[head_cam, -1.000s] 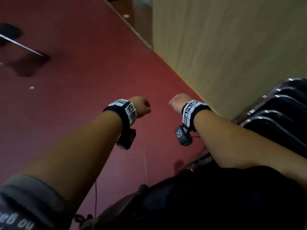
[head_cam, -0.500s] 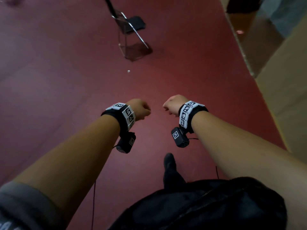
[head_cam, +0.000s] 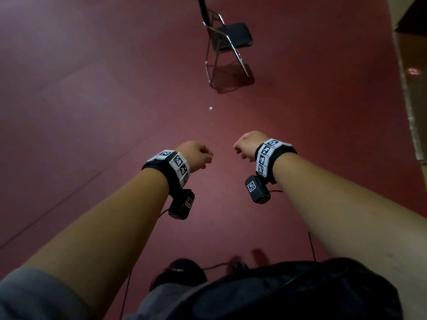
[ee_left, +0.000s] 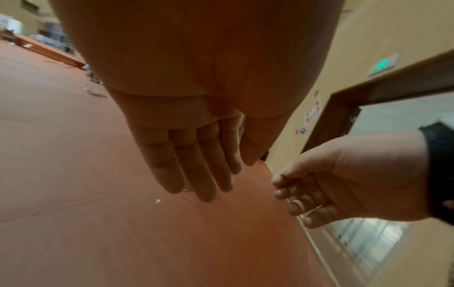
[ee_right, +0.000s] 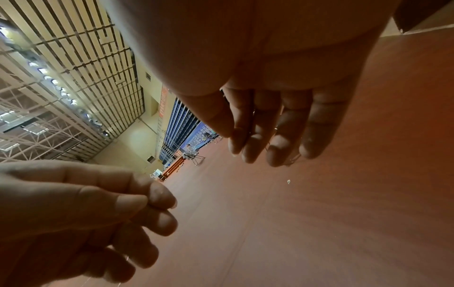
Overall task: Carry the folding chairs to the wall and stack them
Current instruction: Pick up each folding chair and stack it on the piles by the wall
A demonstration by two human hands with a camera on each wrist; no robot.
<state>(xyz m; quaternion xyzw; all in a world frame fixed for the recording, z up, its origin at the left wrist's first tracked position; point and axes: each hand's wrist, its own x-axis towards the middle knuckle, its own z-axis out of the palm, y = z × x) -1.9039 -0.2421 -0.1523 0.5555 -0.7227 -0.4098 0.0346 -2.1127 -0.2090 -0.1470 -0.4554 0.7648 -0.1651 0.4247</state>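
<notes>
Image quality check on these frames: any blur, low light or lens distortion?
Head view: dim and reddish; chair sharp with a clear shadow, feet at the bottom edge motion-blurred. Left wrist view: left hand close and soft, doorway bent by the wide lens. Right wrist view: right hand underlit, ceiling lights bright, horizon tilted.

Floor (head_cam: pixel 97 116): dark red, smooth, matt with faint sheen; seam lines visible. Folding chair (head_cam: pixel 227 42): shiny chromed metal tube frame, black padded seat, matt. Wrist bands (head_cam: pixel 268 158): black cloth carrying white printed marker tiles, look like hard plastic. Camera pod (head_cam: pixel 257 190): black plastic, slight gloss. Wall (ee_left: pixel 363 38): beige, smooth, matt.
</notes>
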